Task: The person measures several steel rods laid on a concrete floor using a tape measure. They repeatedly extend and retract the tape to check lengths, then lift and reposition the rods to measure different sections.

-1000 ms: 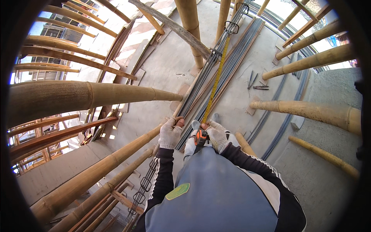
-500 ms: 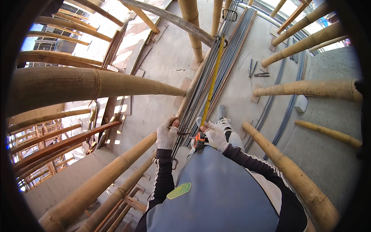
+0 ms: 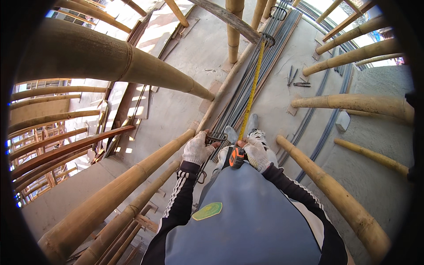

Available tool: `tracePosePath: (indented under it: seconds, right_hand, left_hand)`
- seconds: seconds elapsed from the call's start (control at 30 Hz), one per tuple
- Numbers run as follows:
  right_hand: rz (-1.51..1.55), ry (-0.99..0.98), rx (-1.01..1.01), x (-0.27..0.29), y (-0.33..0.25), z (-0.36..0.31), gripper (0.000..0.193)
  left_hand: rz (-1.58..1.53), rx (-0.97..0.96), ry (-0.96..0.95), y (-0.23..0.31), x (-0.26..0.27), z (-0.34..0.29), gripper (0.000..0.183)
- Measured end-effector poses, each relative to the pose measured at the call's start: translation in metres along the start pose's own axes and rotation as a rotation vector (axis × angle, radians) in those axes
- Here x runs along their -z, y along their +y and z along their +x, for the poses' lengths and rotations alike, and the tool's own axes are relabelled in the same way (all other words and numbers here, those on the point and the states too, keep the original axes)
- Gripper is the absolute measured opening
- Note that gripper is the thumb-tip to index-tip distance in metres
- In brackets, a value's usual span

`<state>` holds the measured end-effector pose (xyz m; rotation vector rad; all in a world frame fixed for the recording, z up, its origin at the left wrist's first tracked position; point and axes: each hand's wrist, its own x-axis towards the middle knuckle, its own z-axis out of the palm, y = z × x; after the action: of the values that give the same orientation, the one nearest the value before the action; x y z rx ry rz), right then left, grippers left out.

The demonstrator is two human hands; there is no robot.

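My left hand point(image 3: 197, 149), in a white knit glove with bare fingertips, is closed on a bent steel stirrup point(image 3: 217, 136) at the near end of a bundle of rebar point(image 3: 234, 99). In my gloved right hand point(image 3: 257, 155) is an orange and black tape measure point(image 3: 236, 157), held close to my body. Its yellow blade point(image 3: 252, 90) runs out along the bars. The blade's far end lies beside another stirrup point(image 3: 268, 40) round the bundle.
Bamboo poles point(image 3: 128, 176) stand on both sides, one point(image 3: 327, 185) close to my right arm. Pliers-like tools point(image 3: 291, 76) lie on the concrete floor point(image 3: 282, 106). More rebar point(image 3: 324, 132) lies to the right, near a pale block point(image 3: 342, 120). A wooden plank point(image 3: 229, 20) crosses ahead.
My left hand has moved slightly right and now holds the stirrup across the bars. The tape measure case has shifted right and turned, its blade still extended. The whole view has shifted a little.
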<state>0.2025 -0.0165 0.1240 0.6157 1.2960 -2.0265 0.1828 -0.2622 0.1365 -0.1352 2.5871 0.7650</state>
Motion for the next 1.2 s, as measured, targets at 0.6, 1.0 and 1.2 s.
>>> tracePosePath:
  seconds: [0.6, 1.0, 1.2]
  right_hand:
    - [-0.101, 0.121, 0.037, 0.021, 0.007, 0.03, 0.019]
    - [0.123, 0.208, 0.083, 0.036, -0.033, 0.002, 0.018]
    - [0.214, 0.303, 0.133, 0.036, -0.042, 0.009, 0.016]
  left_hand:
    - [0.037, -0.217, -0.063, 0.101, 0.009, 0.186, 0.078]
    - [0.382, -0.87, 0.15, 0.135, 0.009, 0.19, 0.038]
    - [0.815, -0.73, 0.004, 0.173, -0.025, 0.217, 0.013]
